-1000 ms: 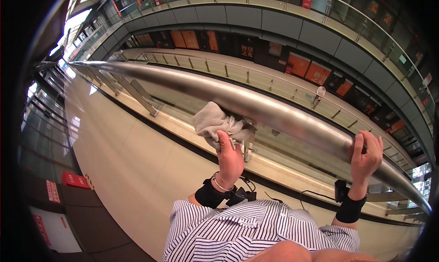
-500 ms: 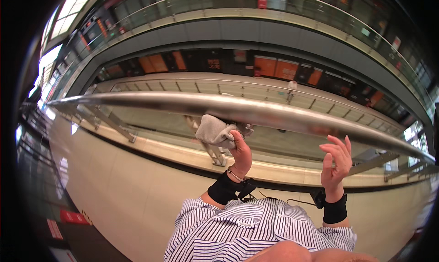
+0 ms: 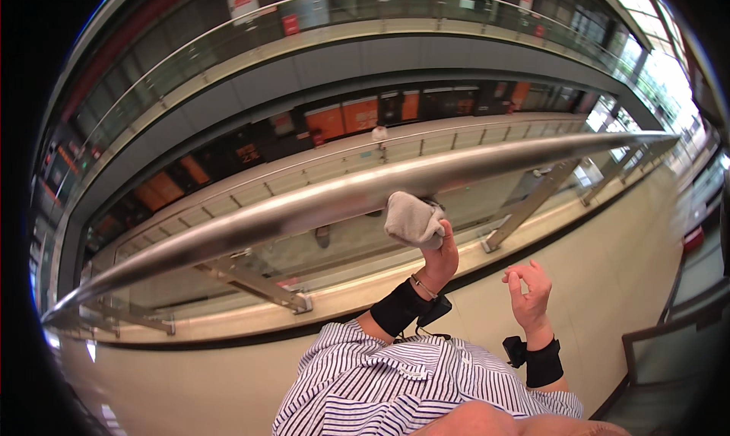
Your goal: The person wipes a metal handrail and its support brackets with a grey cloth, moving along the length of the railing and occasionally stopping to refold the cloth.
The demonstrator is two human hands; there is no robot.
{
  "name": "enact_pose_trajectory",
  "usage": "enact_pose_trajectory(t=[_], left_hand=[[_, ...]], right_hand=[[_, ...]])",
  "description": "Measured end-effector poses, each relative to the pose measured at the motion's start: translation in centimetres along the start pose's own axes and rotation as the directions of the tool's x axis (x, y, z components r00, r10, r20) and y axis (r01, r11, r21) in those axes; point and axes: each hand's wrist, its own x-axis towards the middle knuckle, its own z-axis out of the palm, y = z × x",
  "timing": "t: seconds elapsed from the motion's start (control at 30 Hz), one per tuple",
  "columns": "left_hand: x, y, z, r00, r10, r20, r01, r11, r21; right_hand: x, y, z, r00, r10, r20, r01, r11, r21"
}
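A folded grey cloth [image 3: 413, 220] rests against the near underside of a thick, shiny metal handrail [image 3: 312, 204]. My left hand [image 3: 442, 255] is closed on the cloth, with the thumb showing along its right edge; the other fingers are mostly hidden behind it. Below the rail and to the right, my right hand [image 3: 530, 293] hangs in the air. Its fingers are loosely bent, the thumb stands a little apart, and nothing is in it. Both wrists wear black bands.
Slanted metal posts [image 3: 255, 278] and glass panels stand beneath the rail, on a pale ledge [image 3: 346, 291] edged in black. Behind me at the right is a dark-framed panel [image 3: 669, 333]. A person [image 3: 379, 136] stands beyond the far railing [image 3: 266, 187].
My view has turned, so the rail now rises toward the right. The cloth and left hand appear farther right. My right hand has dropped away from the rail, its fingers more bent.
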Motion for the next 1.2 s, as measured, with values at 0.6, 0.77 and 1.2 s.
enact_pose_trajectory(t=[0.6, 0.77, 1.2], left_hand=[[4.0, 8.8, 8.4, 0.342, -0.184, 0.922, 0.69, 0.715, -0.113], [8.0, 12.3, 6.8, 0.163, -0.175, 0.971, 0.313, 0.943, 0.118], [15.2, 10.5, 4.5, 0.778, 0.279, 0.562, -0.627, 0.378, 0.681]], right_hand=[[6.1, 5.8, -1.7, 0.999, -0.016, 0.042, 0.006, 0.972, 0.236], [7.1, 7.5, 1.1, 0.979, 0.146, -0.14, -0.034, 0.8, 0.599], [22.2, 6.6, 0.7, 0.846, -0.48, -0.234, 0.437, 0.874, -0.212]])
